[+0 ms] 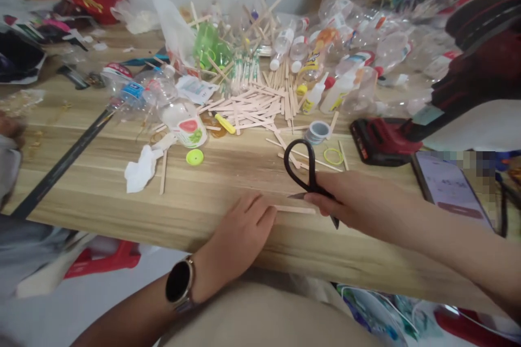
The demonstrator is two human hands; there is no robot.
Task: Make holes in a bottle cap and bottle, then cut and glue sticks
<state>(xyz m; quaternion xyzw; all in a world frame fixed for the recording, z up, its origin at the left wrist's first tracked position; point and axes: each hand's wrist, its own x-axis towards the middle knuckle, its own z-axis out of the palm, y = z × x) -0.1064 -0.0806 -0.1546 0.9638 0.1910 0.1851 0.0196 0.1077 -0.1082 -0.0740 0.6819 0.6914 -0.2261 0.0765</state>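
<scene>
Stick (295, 209) on the table (228, 184), right between the two hands, its left end meeting the fingers of the left hand (244, 227)! Those were bunched close together, though whether they pinched the wood or merely pressed it, I couldn't tell. By its other end, the right hand (350, 198) had its fingers wrapped round black scissors (313, 173), one pointed tip aimed toward the left fingers. Tricky spot! Good handling, to my eye, called for firm pressure on the stick and fingertips well clear of that point. The left fingers' undersides were out of sight, and the scissors' second loop was lost behind the right hand. Beyond the fingers, loose sticks (256, 105) overlapped too thickly to count; far left of them, somebody's sleeve (7, 165) was cut off.
</scene>
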